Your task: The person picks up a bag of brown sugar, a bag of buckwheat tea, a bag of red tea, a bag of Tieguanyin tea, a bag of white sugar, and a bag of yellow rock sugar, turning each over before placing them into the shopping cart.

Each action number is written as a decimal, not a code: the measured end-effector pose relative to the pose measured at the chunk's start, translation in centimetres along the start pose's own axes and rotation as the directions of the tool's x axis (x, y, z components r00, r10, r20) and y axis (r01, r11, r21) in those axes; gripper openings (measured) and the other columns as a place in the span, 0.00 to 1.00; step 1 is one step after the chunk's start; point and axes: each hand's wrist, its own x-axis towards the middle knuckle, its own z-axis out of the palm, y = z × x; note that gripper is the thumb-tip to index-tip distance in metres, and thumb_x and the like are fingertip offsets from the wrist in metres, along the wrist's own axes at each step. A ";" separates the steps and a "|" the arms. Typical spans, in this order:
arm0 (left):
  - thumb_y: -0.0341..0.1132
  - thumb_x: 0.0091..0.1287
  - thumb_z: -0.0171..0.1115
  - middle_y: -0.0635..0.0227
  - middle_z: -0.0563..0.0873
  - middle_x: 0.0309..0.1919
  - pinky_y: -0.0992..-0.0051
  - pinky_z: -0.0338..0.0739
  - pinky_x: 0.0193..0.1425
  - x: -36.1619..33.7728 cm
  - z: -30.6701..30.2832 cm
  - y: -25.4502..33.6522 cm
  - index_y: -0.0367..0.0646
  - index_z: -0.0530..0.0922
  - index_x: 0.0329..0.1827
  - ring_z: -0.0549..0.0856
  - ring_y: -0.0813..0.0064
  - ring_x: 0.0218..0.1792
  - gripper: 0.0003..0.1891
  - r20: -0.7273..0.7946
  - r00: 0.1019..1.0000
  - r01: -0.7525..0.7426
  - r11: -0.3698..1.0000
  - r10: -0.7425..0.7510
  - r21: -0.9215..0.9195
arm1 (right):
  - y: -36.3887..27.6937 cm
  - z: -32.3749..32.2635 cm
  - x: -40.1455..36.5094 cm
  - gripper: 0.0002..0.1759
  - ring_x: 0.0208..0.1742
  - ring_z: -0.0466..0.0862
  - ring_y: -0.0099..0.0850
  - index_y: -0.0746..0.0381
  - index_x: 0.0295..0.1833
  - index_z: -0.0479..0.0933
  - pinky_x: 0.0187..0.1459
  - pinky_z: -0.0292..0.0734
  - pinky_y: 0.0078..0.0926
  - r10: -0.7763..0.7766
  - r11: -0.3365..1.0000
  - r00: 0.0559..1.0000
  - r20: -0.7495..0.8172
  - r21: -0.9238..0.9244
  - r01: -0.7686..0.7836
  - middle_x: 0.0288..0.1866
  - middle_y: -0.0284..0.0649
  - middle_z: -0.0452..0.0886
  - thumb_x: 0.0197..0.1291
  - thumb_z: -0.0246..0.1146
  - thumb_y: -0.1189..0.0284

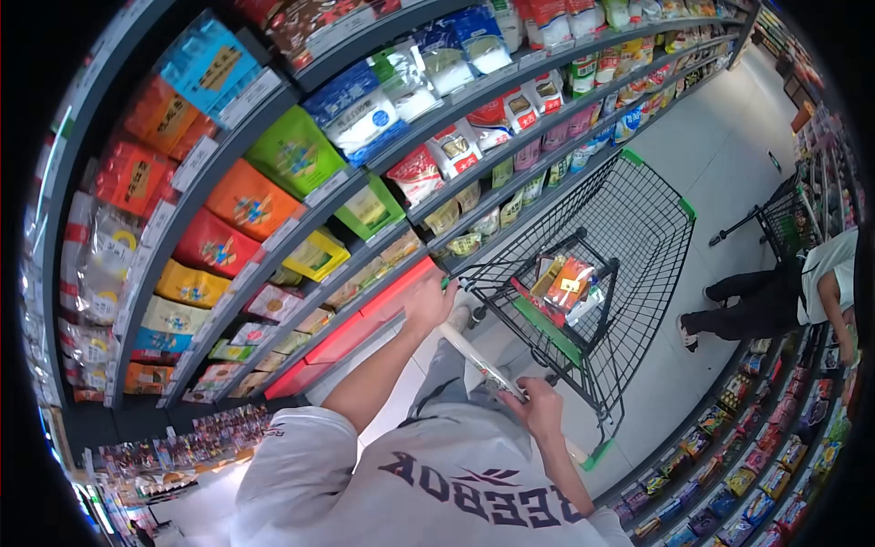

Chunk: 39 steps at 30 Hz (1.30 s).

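A black wire shopping cart with green corners stands in front of me. Its pale handle runs slantwise across my view, with printed marks near the middle. My left hand is closed around the handle's left end, beside the shelf. Farther along the bar, my right hand has its fingers curled around it. Inside the cart lie several packages, among them an orange-red packet. The lower part of the handle past my right hand is partly hidden by my forearm.
Tall shelves of bagged goods curve along the left, close to my left arm. Another person in dark trousers stands at the right, near a second cart. Low shelves of packets line the lower right. Tiled floor extends ahead.
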 end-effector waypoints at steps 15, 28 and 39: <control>0.47 0.69 0.60 0.49 0.91 0.42 0.50 0.84 0.55 6.9 1.4 2.2 0.44 0.87 0.48 0.90 0.47 0.47 0.18 0.040 0.996 0.069 0.975 -0.079 0.212 | 0.0 -1.1 4.5 0.19 0.33 0.86 0.45 0.62 0.39 0.83 0.34 0.79 0.43 0.029 0.999 0.999 -0.033 0.015 -0.028 0.31 0.42 0.84 0.61 0.74 0.56; 0.48 0.67 0.60 0.46 0.91 0.39 0.48 0.82 0.55 11.4 0.8 5.1 0.44 0.86 0.48 0.89 0.43 0.45 0.18 0.043 0.996 0.073 0.993 -0.077 0.092 | 1.6 -1.6 9.8 0.20 0.28 0.86 0.44 0.64 0.38 0.84 0.32 0.79 0.40 0.138 0.990 0.990 -0.029 0.031 -0.137 0.27 0.46 0.84 0.61 0.75 0.56; 0.42 0.72 0.62 0.51 0.90 0.47 0.62 0.82 0.55 19.2 9.1 -0.4 0.40 0.84 0.52 0.89 0.51 0.51 0.15 -0.180 0.866 0.051 0.442 -0.466 -0.896 | 3.8 -3.5 13.8 0.17 0.28 0.87 0.41 0.65 0.40 0.86 0.32 0.79 0.36 0.248 0.968 0.969 0.010 0.030 -0.248 0.29 0.47 0.86 0.66 0.71 0.59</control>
